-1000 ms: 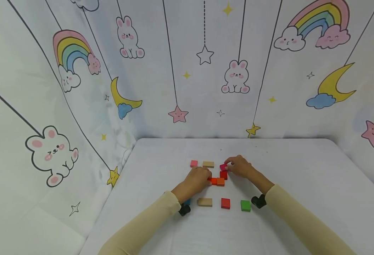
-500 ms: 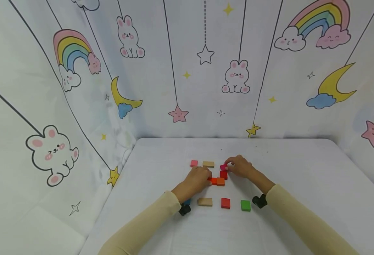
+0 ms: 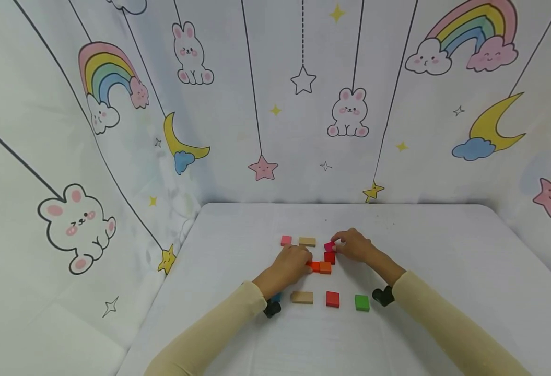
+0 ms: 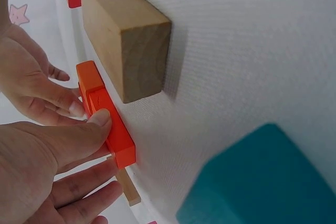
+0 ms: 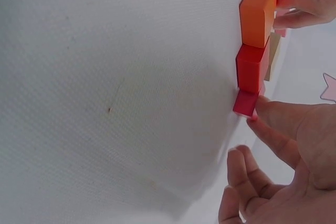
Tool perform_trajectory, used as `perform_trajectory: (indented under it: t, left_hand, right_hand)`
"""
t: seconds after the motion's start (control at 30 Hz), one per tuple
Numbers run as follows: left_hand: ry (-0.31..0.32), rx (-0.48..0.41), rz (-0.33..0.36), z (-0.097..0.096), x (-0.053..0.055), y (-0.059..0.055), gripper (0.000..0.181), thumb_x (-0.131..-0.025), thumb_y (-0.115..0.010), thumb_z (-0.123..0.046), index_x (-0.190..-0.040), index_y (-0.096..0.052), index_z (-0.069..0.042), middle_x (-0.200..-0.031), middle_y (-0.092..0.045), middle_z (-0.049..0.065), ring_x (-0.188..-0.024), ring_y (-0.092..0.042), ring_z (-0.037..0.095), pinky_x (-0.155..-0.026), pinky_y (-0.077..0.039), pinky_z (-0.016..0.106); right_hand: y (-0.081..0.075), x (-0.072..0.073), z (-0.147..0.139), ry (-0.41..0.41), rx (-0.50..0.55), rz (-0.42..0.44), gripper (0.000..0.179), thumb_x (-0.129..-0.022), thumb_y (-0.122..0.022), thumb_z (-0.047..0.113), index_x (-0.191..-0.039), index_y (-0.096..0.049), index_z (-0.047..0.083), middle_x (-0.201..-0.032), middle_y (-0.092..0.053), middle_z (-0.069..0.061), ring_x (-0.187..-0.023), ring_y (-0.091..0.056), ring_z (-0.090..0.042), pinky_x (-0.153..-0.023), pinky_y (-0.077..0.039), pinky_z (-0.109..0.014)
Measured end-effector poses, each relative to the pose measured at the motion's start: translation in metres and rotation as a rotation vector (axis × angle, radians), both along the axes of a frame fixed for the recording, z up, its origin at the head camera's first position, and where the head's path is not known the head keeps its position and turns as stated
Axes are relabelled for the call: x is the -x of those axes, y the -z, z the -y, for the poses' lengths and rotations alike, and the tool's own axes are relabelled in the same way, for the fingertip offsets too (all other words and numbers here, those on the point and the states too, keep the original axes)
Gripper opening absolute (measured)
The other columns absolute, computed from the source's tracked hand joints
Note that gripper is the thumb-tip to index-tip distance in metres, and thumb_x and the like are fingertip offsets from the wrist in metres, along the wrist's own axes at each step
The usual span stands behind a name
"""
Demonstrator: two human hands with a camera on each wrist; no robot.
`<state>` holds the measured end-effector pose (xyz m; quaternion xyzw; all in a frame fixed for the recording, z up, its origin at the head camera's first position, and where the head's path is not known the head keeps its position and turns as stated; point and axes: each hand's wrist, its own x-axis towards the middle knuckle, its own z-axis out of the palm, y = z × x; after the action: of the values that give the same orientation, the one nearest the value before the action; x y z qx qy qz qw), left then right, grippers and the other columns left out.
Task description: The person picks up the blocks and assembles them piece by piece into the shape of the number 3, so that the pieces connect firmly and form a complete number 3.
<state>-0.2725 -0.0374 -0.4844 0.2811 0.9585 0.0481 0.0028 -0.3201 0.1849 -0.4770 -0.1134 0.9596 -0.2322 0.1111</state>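
Observation:
Thumb and fingers of my left hand [image 3: 288, 265] pinch a red-orange block [image 4: 118, 135], the thumb lying on its face in the left wrist view. An orange block [image 3: 325, 268] sits at the right end of that block. Behind the orange one comes a red block [image 5: 252, 69], and past it a magenta block [image 5: 245, 103], forming a corner-shaped row on the white table. My right hand [image 3: 354, 245] pinches the magenta block between thumb and index finger. Its other fingers are loosely bent away from the row. In the head view the magenta block is slightly turned against the red one.
Behind the row lie a pink block [image 3: 286, 240] and a wooden block [image 3: 307, 242]. In front are another wooden block [image 3: 302, 297], a red block [image 3: 332, 299], a green block [image 3: 362, 303] and a teal block [image 4: 262, 182], partly hidden by the left wrist. A printed cloth [image 3: 228, 130] hangs behind the table.

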Motion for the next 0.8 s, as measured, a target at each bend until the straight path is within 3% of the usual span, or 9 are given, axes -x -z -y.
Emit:
perform_trajectory:
  t: [0.27, 0.5, 0.8]
  left_hand:
    - [-0.002, -0.002, 0.010, 0.0004, -0.0003, -0.0008, 0.023, -0.096, -0.079, -0.032, -0.112, -0.080, -0.016, -0.103, -0.075, -0.003, -0.099, -0.069, 0.015, -0.093, -0.049, 0.031]
    - [0.006, -0.003, 0.006, 0.0004, 0.0013, 0.0006, 0.021, -0.096, -0.080, -0.033, -0.111, -0.081, -0.017, -0.100, -0.075, -0.004, -0.095, -0.068, 0.014, -0.087, -0.048, 0.028]
    - [0.016, 0.017, -0.008, 0.0025, 0.0021, 0.0026, 0.022, -0.097, -0.079, -0.033, -0.112, -0.080, -0.018, -0.098, -0.074, -0.004, -0.093, -0.067, 0.014, -0.086, -0.048, 0.028]
  right_hand:
    - [-0.0017, -0.0003, 0.0004, -0.003, -0.012, 0.005, 0.032, -0.100, -0.072, 0.018, -0.131, -0.071, 0.008, -0.124, -0.063, -0.023, -0.119, -0.058, -0.038, -0.094, -0.049, -0.070]
    - [-0.0072, 0.0005, 0.0002, -0.004, -0.005, 0.012, 0.038, -0.101, -0.071, 0.018, -0.136, -0.067, 0.006, -0.126, -0.062, -0.024, -0.119, -0.058, -0.039, -0.095, -0.048, -0.070]
    - [-0.0017, 0.0060, 0.0064, 0.005, 0.008, -0.001, 0.036, -0.101, -0.070, 0.017, -0.135, -0.067, 0.006, -0.127, -0.061, -0.025, -0.119, -0.059, -0.039, -0.095, -0.048, -0.071]
